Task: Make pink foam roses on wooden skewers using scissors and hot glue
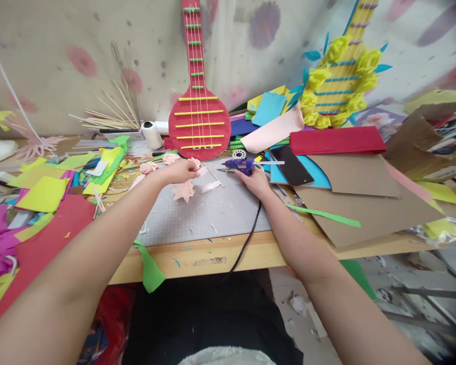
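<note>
Near the middle of the table, my left hand (182, 172) is closed in a pinch over a pink paper flower (194, 161), partly hidden by the fingers. My right hand (255, 181) grips a purple hot glue gun (238, 165), its nozzle pointing left toward the left hand. A clear glue stick (273, 162) sticks out of the gun's back. Between the hands, a thin stick (215, 176) and a loose pink petal (211, 187) lie over the grey cutting mat (197, 223). Another pink paper flower (184, 191) rests just below my left hand.
A red paper-covered lute shape (199, 121) leans against the wall, with a yellow flowered one (338, 91) at right. A black phone (292, 166) lies by brown cardboard (368, 213). Coloured paper scraps (45, 192) crowd the left. A black cord (247, 241) crosses the table edge.
</note>
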{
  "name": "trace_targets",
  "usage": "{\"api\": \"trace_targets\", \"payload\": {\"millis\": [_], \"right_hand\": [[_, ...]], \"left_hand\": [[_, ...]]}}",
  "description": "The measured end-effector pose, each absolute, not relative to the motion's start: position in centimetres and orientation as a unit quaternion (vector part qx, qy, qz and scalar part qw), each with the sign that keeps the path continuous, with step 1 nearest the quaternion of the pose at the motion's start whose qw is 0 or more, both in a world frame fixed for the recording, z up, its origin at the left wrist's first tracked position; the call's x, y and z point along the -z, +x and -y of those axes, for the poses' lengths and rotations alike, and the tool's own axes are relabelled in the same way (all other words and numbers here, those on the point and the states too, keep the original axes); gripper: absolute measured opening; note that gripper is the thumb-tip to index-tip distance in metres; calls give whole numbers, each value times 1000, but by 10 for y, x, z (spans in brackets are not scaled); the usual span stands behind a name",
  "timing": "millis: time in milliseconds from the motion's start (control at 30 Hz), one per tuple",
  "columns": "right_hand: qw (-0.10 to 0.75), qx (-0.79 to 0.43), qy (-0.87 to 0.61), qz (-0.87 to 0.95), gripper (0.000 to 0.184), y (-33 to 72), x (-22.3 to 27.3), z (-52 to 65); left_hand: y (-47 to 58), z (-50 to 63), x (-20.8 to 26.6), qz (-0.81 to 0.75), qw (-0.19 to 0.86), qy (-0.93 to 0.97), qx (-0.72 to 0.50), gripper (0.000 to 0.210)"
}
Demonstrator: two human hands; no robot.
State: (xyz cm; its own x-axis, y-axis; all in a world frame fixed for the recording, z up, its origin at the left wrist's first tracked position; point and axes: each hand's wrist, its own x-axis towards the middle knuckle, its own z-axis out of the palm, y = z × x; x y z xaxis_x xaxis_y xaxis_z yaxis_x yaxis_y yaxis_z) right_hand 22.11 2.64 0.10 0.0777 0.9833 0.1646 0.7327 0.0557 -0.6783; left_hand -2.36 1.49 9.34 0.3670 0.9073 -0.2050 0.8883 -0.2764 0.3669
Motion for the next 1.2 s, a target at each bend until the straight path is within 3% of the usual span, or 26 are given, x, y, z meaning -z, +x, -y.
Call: {"api": "trace_targets", "payload": {"millis": [300, 433, 533, 600, 767, 967, 1200], "right_hand": [[246, -155, -651, 701, 54, 220, -13, -23], [119, -131, -652, 737, 49, 240, -41, -15], [-37, -144, -661, 735, 52, 245, -64, -4], [-83, -135, -651, 743, 50, 240, -73, 3], [-15, -85, -643, 761, 63, 222, -64, 9], [49, -72, -634, 769, 35, 222, -44, -5], [70, -74, -646, 756, 35, 225, -36, -18]], "left_hand": [[-29, -10, -123, -586, 238, 774, -28, 29], [-35, -10, -131, -599, 300, 742, -27, 29], [-40, -12, -132, -598, 378, 706, -22, 25], [-42, -14, -130, -590, 417, 691, -18, 22], [-43, -12, -122, -568, 477, 669, -43, 19], [-46, -11, -119, -560, 494, 663, -45, 22], [-46, -13, -115, -548, 514, 659, -36, 21]]}}
